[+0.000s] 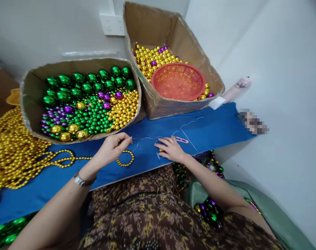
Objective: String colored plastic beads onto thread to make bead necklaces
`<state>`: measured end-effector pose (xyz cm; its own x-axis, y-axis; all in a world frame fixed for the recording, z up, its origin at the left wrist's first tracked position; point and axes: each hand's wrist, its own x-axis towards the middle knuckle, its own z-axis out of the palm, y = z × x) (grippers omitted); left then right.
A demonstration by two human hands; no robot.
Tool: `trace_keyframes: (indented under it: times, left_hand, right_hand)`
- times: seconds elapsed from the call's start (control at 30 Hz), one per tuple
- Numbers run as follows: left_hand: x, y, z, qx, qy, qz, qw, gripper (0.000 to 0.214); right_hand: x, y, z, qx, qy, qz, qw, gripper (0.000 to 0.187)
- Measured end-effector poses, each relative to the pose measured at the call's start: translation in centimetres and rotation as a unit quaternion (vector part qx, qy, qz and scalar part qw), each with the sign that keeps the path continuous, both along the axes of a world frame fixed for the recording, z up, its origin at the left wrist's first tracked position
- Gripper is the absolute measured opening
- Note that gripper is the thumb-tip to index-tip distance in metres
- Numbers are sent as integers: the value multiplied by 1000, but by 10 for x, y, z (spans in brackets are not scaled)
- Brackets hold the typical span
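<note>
My left hand (116,147) is closed in a pinch on a thin white thread (144,138) over the blue cloth. The thread runs across to my right hand (171,149), which rests palm down with fingers stretched out and apart. A small gold bead (161,150) shows partly beneath those fingers. Just beyond them lies a pink U-shaped tool (182,140), possibly thread snips, beside a thin white stick (189,140). Below my left hand is a small loop of gold beads (125,158). More thread (190,123) curls toward the back right.
A carton (26,104) of green, purple and gold beads stands behind my left hand. Another carton (158,109) holds gold beads and a red basket (178,93). Gold bead strands (14,146) pile at left. The blue-covered table (217,121) ends at right.
</note>
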<state>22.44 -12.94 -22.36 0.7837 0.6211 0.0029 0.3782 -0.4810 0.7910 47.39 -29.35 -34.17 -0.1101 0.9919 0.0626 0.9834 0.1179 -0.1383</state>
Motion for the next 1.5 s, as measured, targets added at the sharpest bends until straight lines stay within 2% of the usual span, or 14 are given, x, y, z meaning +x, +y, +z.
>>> trace_keyframes:
  times: [0.13, 0.3, 0.4, 0.5, 0.57, 0.63, 0.7, 0.77, 0.9, 1.0, 1.17, 1.27, 1.4, 1.5]
  left_hand:
    - [4, -9, -13, -50, 14, -2, 999, 32]
    - [9, -18, -18, -107, -8, -7, 994, 31]
    - [13, -22, -20, -125, -11, -7, 992, 31]
    - [18, -24, -23, -126, -10, -13, 992, 32]
    - [22, -25, -24, -125, -5, -19, 992, 33]
    - [27, -27, -23, -124, -4, -25, 992, 33]
    - [32, -30, -21, -125, -17, -36, 991, 32]
    - [34, -33, -19, -148, -39, -42, 987, 31]
    - [29, -32, -13, -272, -50, -33, 960, 33]
    - [17, -25, -8, -298, -23, -64, 952, 32]
    - [-21, 3, 4, -193, 56, -124, 972, 33]
    - [-59, 32, 16, -84, 113, -137, 980, 32]
    - [-119, 63, 44, 59, 154, -51, 985, 34]
    - [-154, 62, 51, 136, 158, 14, 978, 37]
  right_hand:
    - [7, -10, -20, -10, -5, -47, 999, 37]
    - [54, -23, -22, 14, -16, -163, 986, 36]
    - [74, -26, -13, 30, -27, -233, 972, 35]
    - [61, -18, 12, 88, -3, -277, 957, 36]
    - [29, -8, 38, 163, 70, -240, 954, 36]
    - [-14, 3, 62, 208, 160, -130, 956, 38]
    - [-56, 14, 79, 204, 204, -50, 956, 41]
    - [-84, 23, 85, 188, 196, -34, 962, 41]
    - [-90, 31, 86, 193, 115, -16, 974, 31]
    - [-72, 32, 92, 205, 110, 40, 972, 25]
    - [-43, 30, 109, 188, 100, 73, 974, 24]
    - [-28, 28, 117, 206, 135, 27, 969, 23]
    - [-6, 28, 117, 226, 183, -83, 953, 20]
    - [0, 25, 98, 199, 196, -127, 952, 20]
